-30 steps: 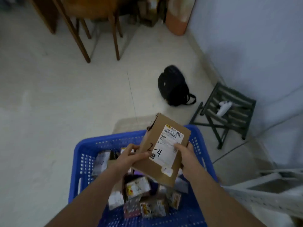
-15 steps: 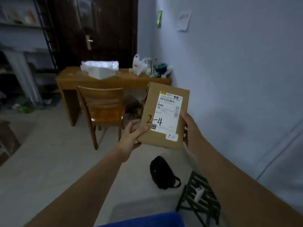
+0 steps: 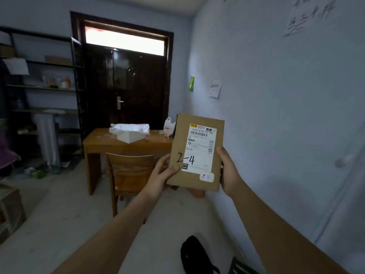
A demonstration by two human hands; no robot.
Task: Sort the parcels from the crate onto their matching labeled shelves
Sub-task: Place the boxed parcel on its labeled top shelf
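I hold a flat brown cardboard parcel (image 3: 197,153) upright in front of me, its white shipping label facing me with "2-4" handwritten across it. My left hand (image 3: 161,176) grips its lower left edge, thumb on the front. My right hand (image 3: 227,171) grips its right edge, fingers behind it. A dark metal shelf rack (image 3: 45,88) stands far off at the left wall with a few small items on it. The blue crate is out of view.
A wooden desk (image 3: 102,143) with a white box and plastic bags stands ahead before a dark door (image 3: 126,91). A wooden chair (image 3: 130,173) sits at it. A black bag (image 3: 194,254) lies on the floor near the right wall. A brown box (image 3: 10,210) is at left.
My view has risen from the crate on the floor to the room ahead. The parcel stays held in both hands and has come upright at chest height.
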